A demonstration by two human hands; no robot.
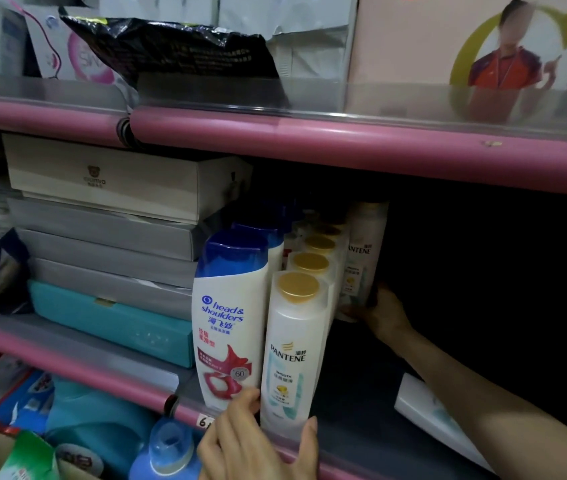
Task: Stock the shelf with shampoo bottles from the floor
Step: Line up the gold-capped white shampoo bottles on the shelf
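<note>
Nearest, left hand (251, 441) cupping the base of the front PANTENE "SMOOTH" bottle (294, 355), thumb and fingers round it. Just left of that hand, head & shoulders bottle (228, 320), sticker "60". Farther back, right hand (384, 315) gripping another PANTENE bottle (365, 258) deep on the pink-edged shelf (361, 147).

Shelf (361, 403) right of Pantene row (306, 306) open; boxes (109, 237) block left.
</note>
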